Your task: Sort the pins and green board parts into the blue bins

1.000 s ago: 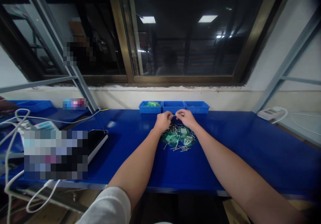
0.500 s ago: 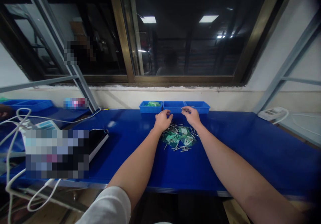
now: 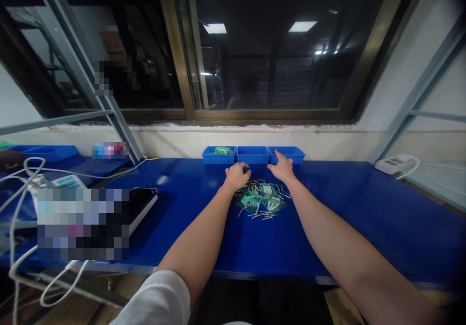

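A pile of long thin metal screws (image 3: 262, 215) lies on the blue table, mixed with small green clear bags (image 3: 249, 201) that hold pale pieces. My left hand (image 3: 237, 176) is at the far left of the pile. Its fingers curve loosely, with a gap between thumb and index finger; nothing shows in them, though the palm side is hidden. Just beyond the pile on the right, my right hand (image 3: 282, 168) has its fingers apart and holds nothing visible. Its index finger points at the front of the right blue bin (image 3: 296, 157).
Along the wall stand a left blue bin (image 3: 211, 159) with green packets in it and a middle blue bin (image 3: 252, 158). A black-topped device (image 3: 145, 196) and white cables (image 3: 12, 247) lie left. A power strip (image 3: 395, 164) sits at the right end.
My right hand has opened from a pinch on a thin metal piece, which no longer shows in its fingers. It has shifted slightly right and nearer me. My left hand has barely moved.
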Demonstrator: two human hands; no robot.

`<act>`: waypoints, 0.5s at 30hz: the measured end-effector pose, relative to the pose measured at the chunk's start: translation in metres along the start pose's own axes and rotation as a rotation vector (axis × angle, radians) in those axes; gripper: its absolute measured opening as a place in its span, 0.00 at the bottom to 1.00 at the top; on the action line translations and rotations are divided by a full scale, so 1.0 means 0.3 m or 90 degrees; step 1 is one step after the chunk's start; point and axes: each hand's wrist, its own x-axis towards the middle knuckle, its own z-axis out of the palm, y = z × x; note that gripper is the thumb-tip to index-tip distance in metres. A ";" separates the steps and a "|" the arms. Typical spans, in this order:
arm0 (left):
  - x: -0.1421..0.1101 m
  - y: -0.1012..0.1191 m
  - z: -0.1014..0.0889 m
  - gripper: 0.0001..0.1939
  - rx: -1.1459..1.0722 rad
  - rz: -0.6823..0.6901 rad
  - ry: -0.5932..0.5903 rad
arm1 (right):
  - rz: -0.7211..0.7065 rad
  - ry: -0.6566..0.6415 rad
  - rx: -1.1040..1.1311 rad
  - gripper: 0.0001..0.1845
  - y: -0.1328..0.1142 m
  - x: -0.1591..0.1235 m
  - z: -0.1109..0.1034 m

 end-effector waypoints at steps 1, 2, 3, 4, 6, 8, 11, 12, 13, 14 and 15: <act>0.000 0.001 0.000 0.12 0.003 0.001 -0.006 | -0.007 -0.006 -0.010 0.39 0.005 0.003 0.004; 0.000 0.001 0.000 0.12 0.004 0.002 -0.011 | -0.011 -0.011 -0.018 0.40 0.010 0.006 0.008; 0.001 0.002 0.000 0.12 0.005 0.003 -0.015 | -0.012 -0.014 -0.023 0.40 0.013 0.008 0.010; 0.001 0.002 0.000 0.13 0.005 0.003 -0.019 | -0.010 -0.016 -0.026 0.40 0.015 0.009 0.011; 0.001 0.002 0.000 0.13 0.006 0.003 -0.024 | -0.003 -0.021 -0.030 0.41 0.014 0.008 0.011; 0.000 0.004 -0.001 0.13 0.010 -0.002 -0.030 | 0.002 -0.030 -0.033 0.42 0.009 0.003 0.009; -0.002 0.007 -0.005 0.13 0.015 -0.016 -0.040 | 0.012 -0.052 -0.039 0.43 -0.002 -0.006 0.006; -0.003 0.008 -0.006 0.13 0.016 -0.020 -0.040 | 0.012 -0.055 -0.038 0.43 -0.005 -0.008 0.006; -0.003 0.009 -0.006 0.13 0.018 -0.023 -0.040 | 0.008 -0.052 -0.035 0.43 -0.008 -0.009 0.005; -0.003 0.009 -0.006 0.13 0.019 -0.025 -0.039 | -0.001 -0.039 -0.031 0.42 -0.011 -0.009 0.004; -0.003 0.009 -0.006 0.13 0.020 -0.027 -0.037 | -0.016 -0.016 -0.025 0.40 -0.013 -0.009 0.003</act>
